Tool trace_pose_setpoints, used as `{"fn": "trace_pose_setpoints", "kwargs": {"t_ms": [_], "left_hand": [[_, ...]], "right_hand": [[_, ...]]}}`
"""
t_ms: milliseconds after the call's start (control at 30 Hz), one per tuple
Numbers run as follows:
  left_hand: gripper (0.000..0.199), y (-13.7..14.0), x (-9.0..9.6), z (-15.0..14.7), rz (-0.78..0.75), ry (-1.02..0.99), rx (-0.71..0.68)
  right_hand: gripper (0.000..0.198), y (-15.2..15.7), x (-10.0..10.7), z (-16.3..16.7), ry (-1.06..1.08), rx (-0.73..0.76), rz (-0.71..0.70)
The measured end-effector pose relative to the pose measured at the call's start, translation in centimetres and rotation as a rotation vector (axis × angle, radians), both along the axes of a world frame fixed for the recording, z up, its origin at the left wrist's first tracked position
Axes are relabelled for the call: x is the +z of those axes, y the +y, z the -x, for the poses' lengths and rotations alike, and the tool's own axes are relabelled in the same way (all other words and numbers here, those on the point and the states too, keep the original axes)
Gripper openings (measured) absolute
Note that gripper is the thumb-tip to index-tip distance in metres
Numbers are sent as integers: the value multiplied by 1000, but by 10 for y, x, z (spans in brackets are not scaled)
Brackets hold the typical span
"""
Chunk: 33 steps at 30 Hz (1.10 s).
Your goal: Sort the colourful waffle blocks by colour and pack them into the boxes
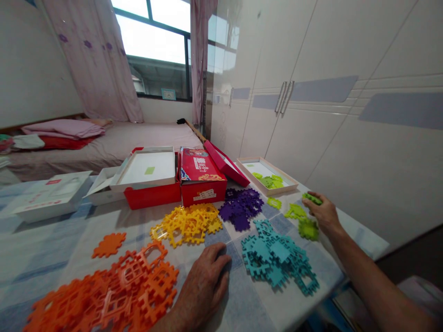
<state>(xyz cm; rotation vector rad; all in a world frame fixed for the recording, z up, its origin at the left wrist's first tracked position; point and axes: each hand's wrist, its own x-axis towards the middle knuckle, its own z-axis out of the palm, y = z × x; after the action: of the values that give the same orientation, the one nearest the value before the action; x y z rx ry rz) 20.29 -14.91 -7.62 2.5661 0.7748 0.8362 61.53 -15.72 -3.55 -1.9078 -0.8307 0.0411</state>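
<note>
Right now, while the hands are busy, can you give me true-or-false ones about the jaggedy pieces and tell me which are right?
1. The right hand is holding something green. True.
2. The left hand is lifting a yellow piece. False: it rests on the table, between the orange pile and the teal pile.
3. One orange piece lies apart from the orange pile. True.
4. The purple pieces are inside the shallow tray. False: they are heaped on the table; green pieces lie in that tray.
</note>
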Motion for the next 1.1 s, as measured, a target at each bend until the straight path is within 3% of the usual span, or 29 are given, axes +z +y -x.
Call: {"fn": "trace_pose_setpoints", "kwargs": {"t_ms": [67, 133, 233, 333, 400, 500, 567, 667, 833, 1100], "left_hand": [[30, -1, 2, 0, -10, 6, -3], [30, -1, 2, 0, -20, 11, -2], [30, -1, 2, -1, -28, 18, -2], [32, 0, 1, 0, -19, 24, -3], [32, 0, 1, 0, -9, 25, -2], [32, 0, 0, 0, 8, 20, -7], [32, 0, -2, 0, 18, 12, -12], [31, 1, -4, 0, 29, 5, -16], [33, 2, -6, 1, 22, 10, -10], [33, 1, -5, 1, -6, -13, -8]], "right_hand": [[61, 28, 18, 3, 138, -2, -100], [60, 62, 38, 8, 193, 5, -113], [68, 107, 61, 13, 124, -18, -18], [69, 120, 67, 14, -107, -111, 172], [60, 105, 60, 12, -200, -75, 267], [50, 57, 41, 3, -317, 208, 452], [54, 20, 26, -4, -384, 365, 610], [61, -23, 7, -10, -425, 403, 752], [66, -42, -6, -3, -455, 335, 742], [47, -37, 8, -2, -176, 369, 551]]}}
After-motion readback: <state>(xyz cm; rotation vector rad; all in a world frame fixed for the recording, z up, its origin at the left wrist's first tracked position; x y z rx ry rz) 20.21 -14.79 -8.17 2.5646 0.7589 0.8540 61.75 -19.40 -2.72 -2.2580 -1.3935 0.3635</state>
